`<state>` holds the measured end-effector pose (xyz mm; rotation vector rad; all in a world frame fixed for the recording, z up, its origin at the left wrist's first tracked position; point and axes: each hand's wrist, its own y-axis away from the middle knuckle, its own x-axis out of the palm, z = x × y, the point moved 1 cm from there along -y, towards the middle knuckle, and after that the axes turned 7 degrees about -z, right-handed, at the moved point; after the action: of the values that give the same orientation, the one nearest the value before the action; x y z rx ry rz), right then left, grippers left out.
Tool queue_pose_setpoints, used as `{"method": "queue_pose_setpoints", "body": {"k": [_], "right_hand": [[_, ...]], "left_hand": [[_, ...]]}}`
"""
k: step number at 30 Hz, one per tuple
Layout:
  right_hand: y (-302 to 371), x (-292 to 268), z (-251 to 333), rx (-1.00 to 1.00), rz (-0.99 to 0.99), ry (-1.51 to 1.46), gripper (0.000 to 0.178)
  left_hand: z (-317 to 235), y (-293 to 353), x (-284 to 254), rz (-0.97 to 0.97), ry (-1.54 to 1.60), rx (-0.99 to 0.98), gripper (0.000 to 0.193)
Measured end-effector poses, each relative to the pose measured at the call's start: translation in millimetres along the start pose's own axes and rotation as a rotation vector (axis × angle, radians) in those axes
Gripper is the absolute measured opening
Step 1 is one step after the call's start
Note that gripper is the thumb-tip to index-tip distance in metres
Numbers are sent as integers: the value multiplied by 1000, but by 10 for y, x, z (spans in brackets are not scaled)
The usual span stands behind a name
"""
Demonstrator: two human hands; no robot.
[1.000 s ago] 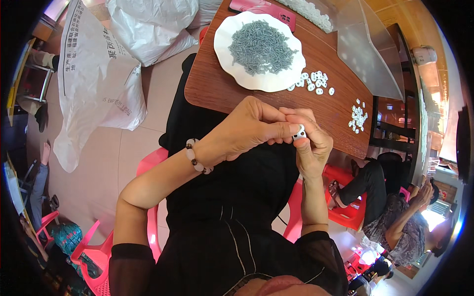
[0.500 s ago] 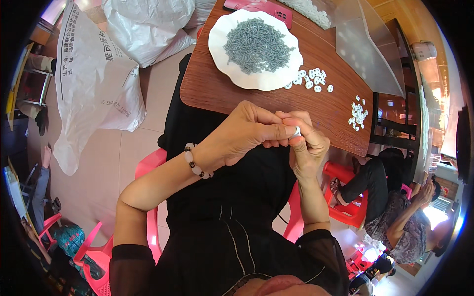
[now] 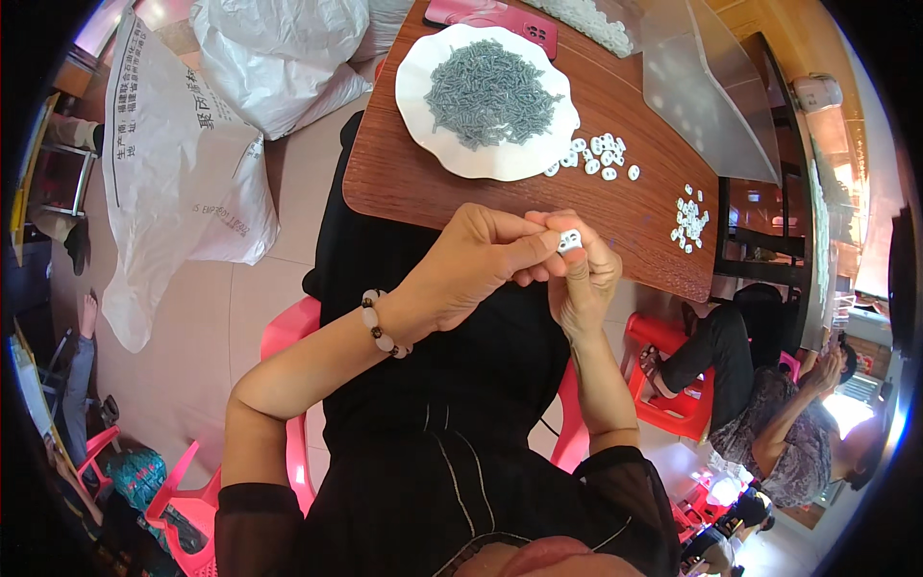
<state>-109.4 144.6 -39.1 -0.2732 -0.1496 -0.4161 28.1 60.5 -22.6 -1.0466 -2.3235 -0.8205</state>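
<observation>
A small white plastic piece sits pinched between both hands above the lap, just short of the wooden table's near edge. The left hand closes on it from nine o'clock, the right hand from six. The white plate of grey pins lies at eleven o'clock, loose white pieces at twelve.

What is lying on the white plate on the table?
The white plate holds a heap of small grey-green pins piled near its middle, with bare rim around it. The plate surface under the heap is covered. The loose white pieces lie beside the plate on the wooden table.
</observation>
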Motion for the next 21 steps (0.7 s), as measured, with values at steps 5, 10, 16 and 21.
{"method": "queue_pose_setpoints", "body": {"k": [5,10,16,21], "right_hand": [[-36,-27,-41,41,76,-95,46],[-58,-63,-60,6,116,-9,54],[-68,-37,-33,17,107,4,53],[-121,-116,13,-16,129,130,41]], "left_hand": [[-1,-32,8,-16,-117,145,24],[-2,-40,-16,-14,-133,161,24],[29,-61,-41,-3,-78,147,23],[36,-63,-23,-4,-71,166,23]]}}
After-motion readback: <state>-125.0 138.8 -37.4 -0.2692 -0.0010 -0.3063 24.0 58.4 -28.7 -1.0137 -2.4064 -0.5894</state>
